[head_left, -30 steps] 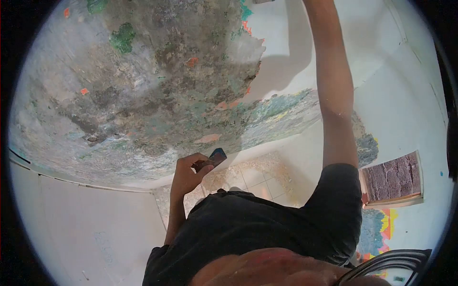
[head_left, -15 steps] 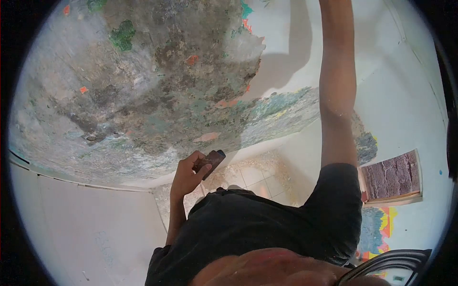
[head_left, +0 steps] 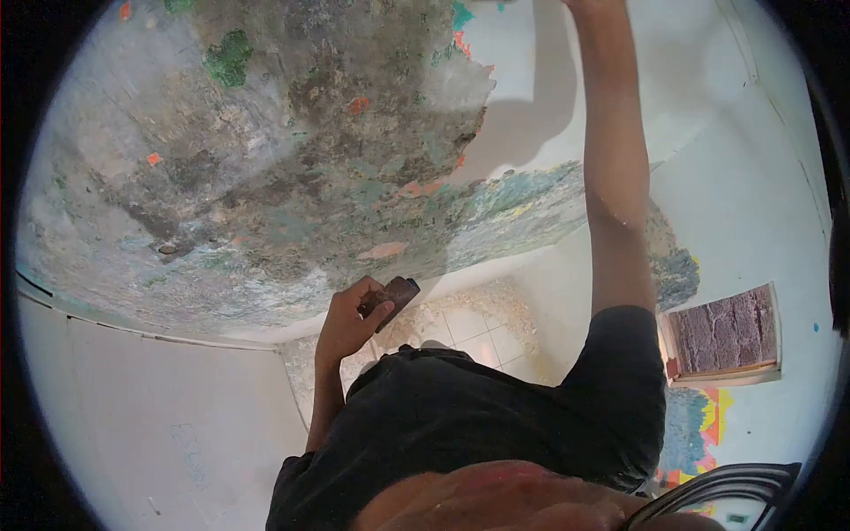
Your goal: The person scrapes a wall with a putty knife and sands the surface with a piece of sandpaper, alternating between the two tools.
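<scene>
Low at the centre-left, my left hand (head_left: 351,320) is closed round a small dark brown block (head_left: 397,302), held beside the bottom of the wall. My right arm stretches up to the top edge of the view. Only the base of my right hand (head_left: 595,3) shows there, near the white paint; its fingers are cut off by the edge. The wall (head_left: 354,150) is scraped to rough grey and green plaster, with orange and green specks. White paint (head_left: 518,62) remains at its upper right, and my arm's shadow falls on it.
Below lies a tiled floor (head_left: 478,329) with pale debris along its edges. At the right, a framed opening (head_left: 728,332) shows rough brickwork. Black cables (head_left: 726,496) run at the bottom right. A pale panel (head_left: 177,407) stands at the lower left.
My right arm has shifted slightly left and down, and the base of the hand has come into view at the top. My left hand has hardly moved.
</scene>
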A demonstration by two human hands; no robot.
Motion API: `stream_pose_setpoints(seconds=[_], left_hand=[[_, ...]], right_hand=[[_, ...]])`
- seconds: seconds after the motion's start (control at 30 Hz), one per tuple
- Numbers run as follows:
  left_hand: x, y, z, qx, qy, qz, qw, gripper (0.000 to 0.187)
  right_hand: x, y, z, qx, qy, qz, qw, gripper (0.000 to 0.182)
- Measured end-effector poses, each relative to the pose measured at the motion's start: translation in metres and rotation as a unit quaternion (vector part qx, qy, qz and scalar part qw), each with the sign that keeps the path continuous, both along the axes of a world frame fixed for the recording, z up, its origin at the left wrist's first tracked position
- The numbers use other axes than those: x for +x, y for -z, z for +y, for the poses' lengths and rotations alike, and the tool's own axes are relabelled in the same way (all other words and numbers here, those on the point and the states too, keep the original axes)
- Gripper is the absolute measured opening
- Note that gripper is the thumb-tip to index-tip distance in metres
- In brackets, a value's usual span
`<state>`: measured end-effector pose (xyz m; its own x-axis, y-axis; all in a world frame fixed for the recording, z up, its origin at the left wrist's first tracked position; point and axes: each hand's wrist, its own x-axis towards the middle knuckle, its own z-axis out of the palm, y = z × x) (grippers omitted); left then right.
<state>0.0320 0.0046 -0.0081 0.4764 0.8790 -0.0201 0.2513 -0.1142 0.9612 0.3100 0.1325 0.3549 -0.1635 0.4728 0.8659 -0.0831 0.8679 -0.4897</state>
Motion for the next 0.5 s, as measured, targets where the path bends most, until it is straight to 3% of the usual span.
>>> stream_pose_setpoints(seconds=[0.07,0.13,0.3,0.33,0.43,0.47,0.5], left_hand=[[-0.002,0.006,0.000,0.002,0.007,0.000,1.000,0.018],[-0.004,0.008,0.002,0.005,0.010,0.006,1.000,0.019],[0.001,0.000,0.001,-0.008,0.004,0.014,1.000,0.020],[0.001,0.000,-0.001,-0.016,0.006,0.014,1.000,0.020],[0.003,-0.001,-0.001,-0.010,0.004,0.014,1.000,0.021],[0.003,-0.001,-0.002,-0.007,0.004,0.015,1.000,0.021],[0.003,0.001,-0.003,-0.007,0.003,0.011,1.000,0.021]], right_hand=[[0.010,-0.012,-0.011,0.037,-0.063,0.026,0.997,0.027],[0.008,-0.009,-0.008,0.037,-0.057,0.085,0.994,0.028],[-0.004,-0.001,-0.012,0.082,0.031,0.087,0.992,0.027],[0.017,-0.012,-0.005,0.122,-0.051,0.054,0.990,0.026],[0.019,-0.007,0.006,0.059,-0.091,0.115,0.987,0.025],[-0.012,0.007,0.004,0.049,0.012,0.133,0.990,0.026],[-0.013,0.006,-0.003,0.096,0.031,0.040,0.994,0.030]])
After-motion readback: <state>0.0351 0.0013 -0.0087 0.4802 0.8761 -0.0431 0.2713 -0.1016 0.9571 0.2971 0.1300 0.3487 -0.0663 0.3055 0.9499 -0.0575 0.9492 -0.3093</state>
